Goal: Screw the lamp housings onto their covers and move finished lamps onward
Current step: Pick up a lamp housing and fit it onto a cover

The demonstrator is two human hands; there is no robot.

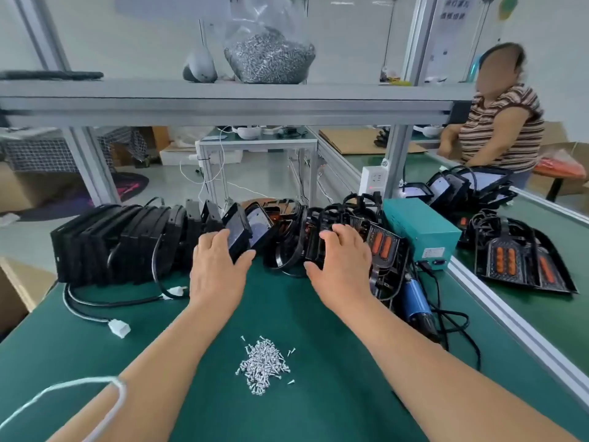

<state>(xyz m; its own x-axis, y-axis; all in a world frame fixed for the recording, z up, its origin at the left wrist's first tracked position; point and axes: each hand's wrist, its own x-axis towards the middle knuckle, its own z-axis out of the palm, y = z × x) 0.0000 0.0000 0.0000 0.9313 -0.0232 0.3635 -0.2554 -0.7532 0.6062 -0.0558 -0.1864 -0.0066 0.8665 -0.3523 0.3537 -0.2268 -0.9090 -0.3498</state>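
My left hand grips a black lamp cover that stands tilted at the right end of a row of black covers on the green mat. My right hand grips a black lamp housing among a pile of housings with orange inserts. A heap of small silver screws lies on the mat between my forearms. A blue electric screwdriver lies to the right of my right hand.
A teal power box stands right of the housings. Black cables with white plugs trail at the left. A bag of screws sits on the shelf above. A person stands at the belt on the right, by more lamps.
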